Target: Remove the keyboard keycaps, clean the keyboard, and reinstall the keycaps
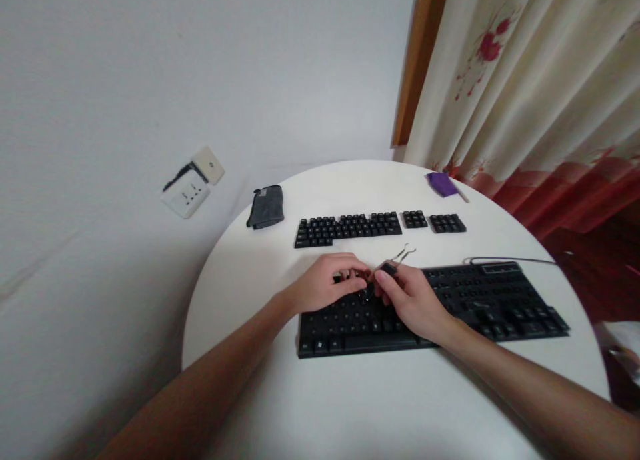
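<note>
The right hand [413, 300] grips a wire tool [389, 268]; the left hand [327, 281] is narrowed, hold indeterminable. Detached keycaps [355, 228] lie mid-frame; the keyboard [493, 307], lower right, retains bottom-row caps [380, 342].

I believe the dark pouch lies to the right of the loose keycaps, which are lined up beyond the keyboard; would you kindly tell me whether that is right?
Not quite: the head view shows the dark pouch to the left of the loose keycaps, which are indeed lined up beyond the keyboard.
</note>
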Tool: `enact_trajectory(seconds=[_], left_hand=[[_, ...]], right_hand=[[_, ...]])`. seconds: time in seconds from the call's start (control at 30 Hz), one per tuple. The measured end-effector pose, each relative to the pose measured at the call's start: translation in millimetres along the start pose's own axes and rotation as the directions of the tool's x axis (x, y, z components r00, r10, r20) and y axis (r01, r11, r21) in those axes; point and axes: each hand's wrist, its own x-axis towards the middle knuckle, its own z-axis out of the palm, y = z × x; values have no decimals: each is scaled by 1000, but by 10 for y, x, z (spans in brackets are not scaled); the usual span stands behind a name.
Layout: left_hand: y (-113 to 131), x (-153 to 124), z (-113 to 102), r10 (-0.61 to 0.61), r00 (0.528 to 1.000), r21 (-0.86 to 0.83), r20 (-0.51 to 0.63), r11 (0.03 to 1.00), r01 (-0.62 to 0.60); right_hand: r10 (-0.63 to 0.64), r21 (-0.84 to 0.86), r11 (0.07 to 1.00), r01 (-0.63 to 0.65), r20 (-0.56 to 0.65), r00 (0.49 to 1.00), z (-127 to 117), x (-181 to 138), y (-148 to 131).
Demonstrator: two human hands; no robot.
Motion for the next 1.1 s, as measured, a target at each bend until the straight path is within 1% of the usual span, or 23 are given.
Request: enact_trajectory(seconds=[0.03,0.1,0.27,0.33,0.4,0.47,0.57,0.63,0.8,0.93,1.0,1.1], left_hand=[[5,-1,15,-1,1000,-19,14,1000,1],[13,0,53,3,1000,-22,2,1000,-3],[31,-1,140,27,994,6,-102,1000,-26],[41,-5,173,11,990,-13,-141,1000,-13],[52,-8,207,1,984,-6,-179,1000,-2],[58,-9,236,25,978,66,-205,998,-12],[59,-8,259,121,975,223,-187,972,-77],[56,-8,267,176,971,288,-158,949,-125],[51,-11,304,236,959,311,-155,933,-179],[58,-15,296,239,957,380,-164,911,-162],[80,-20,266,247,960,426,-135,889,-169],[143,-29,221,269,961,470,-62,857,-210]], right_hand=[[-11,-13,1000,11,-40,999,-19,7,-13],[-47,-41,998,43,-98,994,-55,14,-40],[-164,-116,982,151,-107,981,-95,3,-95],[-173,-118,981,157,-141,975,-83,3,-96],[-122,-66,992,111,-188,975,-57,11,-77],[-42,26,998,49,-207,977,-27,20,-43],[51,152,988,-22,-192,980,4,34,5],[92,212,976,-52,-183,979,8,39,19],[161,333,936,-109,-132,978,3,37,17],[137,319,943,-93,-118,983,12,35,29],[120,279,957,-81,-125,985,13,40,39],[113,226,971,-81,-136,984,1,50,41]])
